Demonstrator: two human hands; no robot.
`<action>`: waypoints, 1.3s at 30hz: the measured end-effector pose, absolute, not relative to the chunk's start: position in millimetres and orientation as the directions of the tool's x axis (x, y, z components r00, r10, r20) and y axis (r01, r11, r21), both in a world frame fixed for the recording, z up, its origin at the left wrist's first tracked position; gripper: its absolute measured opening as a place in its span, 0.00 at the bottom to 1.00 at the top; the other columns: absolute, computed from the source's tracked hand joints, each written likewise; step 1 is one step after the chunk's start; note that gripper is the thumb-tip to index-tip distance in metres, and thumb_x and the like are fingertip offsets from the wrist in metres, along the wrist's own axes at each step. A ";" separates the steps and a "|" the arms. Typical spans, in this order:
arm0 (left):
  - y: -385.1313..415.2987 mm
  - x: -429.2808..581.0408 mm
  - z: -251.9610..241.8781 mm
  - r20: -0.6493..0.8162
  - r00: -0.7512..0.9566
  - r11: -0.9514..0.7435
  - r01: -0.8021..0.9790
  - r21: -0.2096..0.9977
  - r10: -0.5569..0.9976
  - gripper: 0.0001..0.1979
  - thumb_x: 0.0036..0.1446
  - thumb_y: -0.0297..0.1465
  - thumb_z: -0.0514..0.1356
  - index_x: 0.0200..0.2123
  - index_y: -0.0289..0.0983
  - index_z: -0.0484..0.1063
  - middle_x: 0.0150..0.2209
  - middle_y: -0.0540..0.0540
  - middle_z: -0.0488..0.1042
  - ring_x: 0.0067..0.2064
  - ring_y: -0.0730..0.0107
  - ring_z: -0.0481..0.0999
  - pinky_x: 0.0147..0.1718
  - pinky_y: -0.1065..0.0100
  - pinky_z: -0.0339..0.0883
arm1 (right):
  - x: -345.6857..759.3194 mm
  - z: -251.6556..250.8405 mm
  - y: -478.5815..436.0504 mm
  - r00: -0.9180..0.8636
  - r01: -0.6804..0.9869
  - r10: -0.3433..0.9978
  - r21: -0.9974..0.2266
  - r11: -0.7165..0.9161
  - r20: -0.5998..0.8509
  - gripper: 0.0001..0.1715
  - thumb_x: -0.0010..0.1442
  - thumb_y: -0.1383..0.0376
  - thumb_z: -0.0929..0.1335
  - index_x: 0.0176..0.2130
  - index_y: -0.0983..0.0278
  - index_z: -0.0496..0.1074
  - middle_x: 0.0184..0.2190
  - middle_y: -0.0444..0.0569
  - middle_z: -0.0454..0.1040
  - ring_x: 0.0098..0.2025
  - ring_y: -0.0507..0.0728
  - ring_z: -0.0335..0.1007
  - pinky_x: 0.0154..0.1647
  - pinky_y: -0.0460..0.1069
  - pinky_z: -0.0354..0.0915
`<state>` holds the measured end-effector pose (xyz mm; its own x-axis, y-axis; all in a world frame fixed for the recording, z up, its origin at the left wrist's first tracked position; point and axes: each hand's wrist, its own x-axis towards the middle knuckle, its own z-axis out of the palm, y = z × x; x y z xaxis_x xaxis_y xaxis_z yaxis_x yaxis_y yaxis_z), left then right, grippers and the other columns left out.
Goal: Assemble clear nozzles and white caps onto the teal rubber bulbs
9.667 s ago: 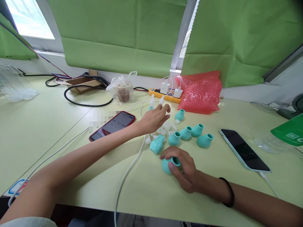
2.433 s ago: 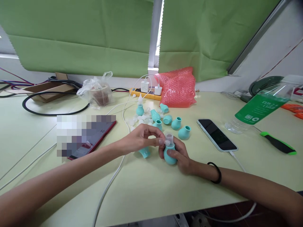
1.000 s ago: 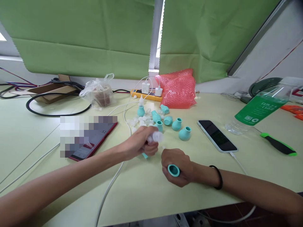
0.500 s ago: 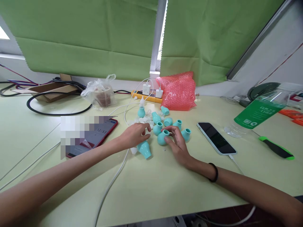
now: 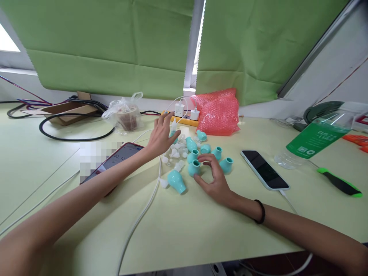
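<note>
My left hand (image 5: pixel 161 135) reaches out with fingers spread, holding nothing. Beside its thumb, partly covered, stands a teal squeeze bulb with a clear tip (image 5: pixel 174 125). My right hand (image 5: pixel 215 180) is curved, thumb and fingers apart, around the right side of an upright teal bulb (image 5: pixel 194 169) with an open mouth; whether the thumb touches it I cannot tell. Several more teal bulbs stand or lie behind it, among them one at the right (image 5: pixel 226 165). Another teal bulb (image 5: pixel 176 181) lies on its side in front. Small translucent plastic pieces (image 5: pixel 174 153) are heaped between the hands.
A phone (image 5: pixel 126 153) lies under my left forearm, another phone (image 5: pixel 265 169) to the right on a cable. Behind are pink bubble wrap (image 5: pixel 217 115), an orange power strip (image 5: pixel 189 122) and bagged tape (image 5: pixel 126 117). A bottle (image 5: pixel 313 138) and green-black handled tool (image 5: pixel 339 182) are at right.
My left hand has moved up and away from the front bulb, its fingers spreading. My right hand's fingers have loosened from the upright bulb, which now stands slightly further left.
</note>
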<state>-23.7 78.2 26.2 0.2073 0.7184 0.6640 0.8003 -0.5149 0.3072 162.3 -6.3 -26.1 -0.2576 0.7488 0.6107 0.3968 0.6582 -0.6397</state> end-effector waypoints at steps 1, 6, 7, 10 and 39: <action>87.2 -22.4 26.3 0.651 0.220 -0.521 0.794 0.313 0.726 0.27 0.51 0.34 0.53 0.54 0.33 0.49 0.54 0.36 0.56 0.54 0.55 0.54 0.50 0.54 0.51 | 162.0 -25.4 -6.8 -0.262 0.400 0.739 -0.627 0.668 0.621 0.19 0.48 0.71 0.65 0.40 0.60 0.57 0.41 0.49 0.60 0.47 0.57 0.57 0.47 0.55 0.58; 114.1 -12.6 24.8 0.480 0.227 -0.457 0.771 0.443 0.847 0.18 0.53 0.28 0.48 0.49 0.34 0.57 0.45 0.40 0.68 0.47 0.59 0.66 0.43 0.58 0.59 | 161.8 -23.3 -8.8 -0.270 0.411 0.714 -0.593 0.692 0.646 0.20 0.47 0.71 0.65 0.40 0.60 0.57 0.42 0.50 0.59 0.48 0.58 0.56 0.48 0.57 0.56; 113.4 -10.5 26.1 0.476 0.212 -0.446 0.768 0.459 0.854 0.17 0.53 0.27 0.48 0.48 0.35 0.58 0.42 0.41 0.70 0.44 0.61 0.68 0.41 0.60 0.61 | 161.9 -23.6 -8.9 -0.267 0.413 0.712 -0.591 0.693 0.650 0.20 0.47 0.71 0.65 0.41 0.60 0.57 0.42 0.51 0.59 0.48 0.59 0.56 0.48 0.58 0.56; 94.8 -5.0 40.1 0.602 0.111 -0.493 0.698 0.520 0.791 0.19 0.53 0.26 0.48 0.49 0.35 0.56 0.40 0.43 0.71 0.42 0.66 0.69 0.38 0.66 0.64 | 162.3 -25.3 -8.7 -0.240 0.410 0.703 -0.587 0.698 0.669 0.23 0.47 0.70 0.65 0.42 0.59 0.55 0.43 0.51 0.59 0.48 0.59 0.56 0.48 0.59 0.55; -2.8 16.2 79.8 0.410 0.502 -0.644 0.508 0.572 0.761 0.07 0.49 0.26 0.53 0.28 0.35 0.72 0.24 0.49 0.73 0.27 0.71 0.72 0.28 0.71 0.63 | 167.1 -30.7 -21.0 -0.278 0.123 0.698 -0.696 0.708 0.660 0.19 0.56 0.65 0.59 0.48 0.60 0.51 0.30 0.47 0.64 0.29 0.53 0.62 0.28 0.51 0.64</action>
